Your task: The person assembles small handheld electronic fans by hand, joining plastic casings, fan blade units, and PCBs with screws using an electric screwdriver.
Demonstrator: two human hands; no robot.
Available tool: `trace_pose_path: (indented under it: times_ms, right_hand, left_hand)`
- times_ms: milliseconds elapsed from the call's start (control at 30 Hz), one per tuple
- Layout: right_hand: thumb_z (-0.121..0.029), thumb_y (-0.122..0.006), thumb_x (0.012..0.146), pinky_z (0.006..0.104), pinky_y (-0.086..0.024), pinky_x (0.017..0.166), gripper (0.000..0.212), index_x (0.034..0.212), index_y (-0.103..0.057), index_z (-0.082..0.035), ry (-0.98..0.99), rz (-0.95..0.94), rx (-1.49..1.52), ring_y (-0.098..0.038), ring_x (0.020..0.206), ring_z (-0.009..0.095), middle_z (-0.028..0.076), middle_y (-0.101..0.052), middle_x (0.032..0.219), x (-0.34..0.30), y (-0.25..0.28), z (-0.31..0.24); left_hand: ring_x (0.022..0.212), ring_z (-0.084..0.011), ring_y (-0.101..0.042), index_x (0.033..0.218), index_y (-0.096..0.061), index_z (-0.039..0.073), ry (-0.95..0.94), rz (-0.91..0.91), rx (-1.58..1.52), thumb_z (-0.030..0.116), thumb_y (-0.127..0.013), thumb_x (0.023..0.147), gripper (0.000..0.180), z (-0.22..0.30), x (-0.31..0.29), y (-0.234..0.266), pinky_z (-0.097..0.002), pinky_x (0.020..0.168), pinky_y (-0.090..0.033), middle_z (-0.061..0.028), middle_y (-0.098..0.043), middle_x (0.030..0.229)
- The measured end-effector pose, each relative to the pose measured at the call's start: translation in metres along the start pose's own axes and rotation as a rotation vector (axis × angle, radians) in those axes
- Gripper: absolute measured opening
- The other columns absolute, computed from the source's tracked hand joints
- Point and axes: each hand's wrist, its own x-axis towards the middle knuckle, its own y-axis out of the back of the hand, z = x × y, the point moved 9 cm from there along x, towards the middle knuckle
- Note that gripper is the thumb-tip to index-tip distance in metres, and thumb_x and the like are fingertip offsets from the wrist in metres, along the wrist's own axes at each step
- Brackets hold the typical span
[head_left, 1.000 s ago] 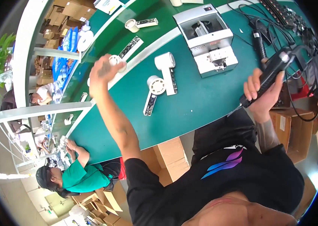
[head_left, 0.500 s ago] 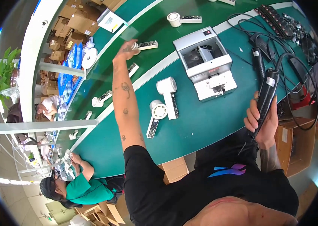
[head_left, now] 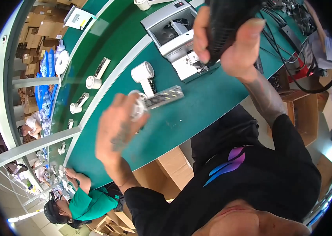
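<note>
The left hand (head_left: 119,128) was closed around a white hair-dryer-shaped part (head_left: 137,108) with a grey strip (head_left: 165,97) jutting from it, held just above the green surface (head_left: 181,122) near its front edge (the hand blurred, so the grip itself was hard to read). The right hand (head_left: 229,43) was wrapped around a black power tool (head_left: 229,19), raised over the grey box machine (head_left: 177,35) toward the far edge. A second white part (head_left: 144,76) stood on the surface just beyond the left hand.
</note>
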Motion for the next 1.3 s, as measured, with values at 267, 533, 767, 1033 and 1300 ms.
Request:
trace_pose_path:
  times_ms: [267,533,767,1033,1300]
  right_hand:
    - [-0.069,-0.055,0.097,0.0234,-0.041,0.048,0.084,0.131,-0.048,0.008,0.053,-0.128,-0.122,-0.052,0.055,0.008,0.008,-0.060,0.079,-0.015,-0.016,0.020]
    - [-0.104,-0.019,0.075,0.0257,-0.041,0.049,0.105,0.073,-0.052,-0.003,-0.162,-0.087,-0.396,-0.051,0.051,0.013,0.005,-0.052,0.057,-0.040,0.017,0.030]
    - [-0.107,-0.027,0.068,0.0259,-0.043,0.052,0.104,0.082,-0.049,-0.006,-0.213,-0.020,-0.176,-0.051,0.053,0.013,0.001,-0.047,0.061,-0.050,0.038,0.027]
    - [-0.100,-0.030,0.079,0.0276,-0.042,0.048,0.093,0.082,-0.047,-0.008,0.033,-0.019,0.090,-0.047,0.049,0.012,0.002,-0.048,0.065,-0.033,0.055,-0.010]
    - [-0.053,-0.048,0.105,0.0307,-0.051,0.054,0.053,0.103,-0.057,-0.001,0.364,-0.017,-0.087,-0.060,0.057,0.019,0.012,-0.063,0.076,0.033,0.015,-0.017]
  left_hand:
    - [0.084,-0.0329,-0.070,0.107,-0.059,0.004,-0.134,0.132,0.019,0.025,-0.081,0.085,0.038,0.078,0.002,-0.065,-0.0417,0.063,-0.058,-0.0153,-0.058,0.093]
    - [0.084,-0.0238,-0.067,0.108,-0.063,0.005,-0.119,0.125,0.079,0.035,-0.083,0.083,0.044,0.074,0.014,-0.081,-0.0353,0.061,-0.053,-0.0101,-0.057,0.091]
    - [0.090,-0.0226,-0.063,0.108,-0.069,0.005,-0.335,0.334,-0.057,0.028,-0.081,0.082,0.037,0.084,0.018,-0.074,-0.0359,0.072,-0.049,-0.0062,-0.061,0.093]
    - [0.087,-0.0245,-0.067,0.101,-0.073,0.004,-0.293,0.325,-0.034,0.016,-0.080,0.084,0.022,0.088,0.019,-0.082,-0.0370,0.073,-0.054,-0.0052,-0.068,0.097]
    - [0.081,-0.0246,-0.066,0.098,-0.074,0.006,-0.338,0.314,-0.003,0.019,-0.079,0.087,0.018,0.101,0.027,-0.076,-0.0367,0.070,-0.054,-0.0061,-0.068,0.090]
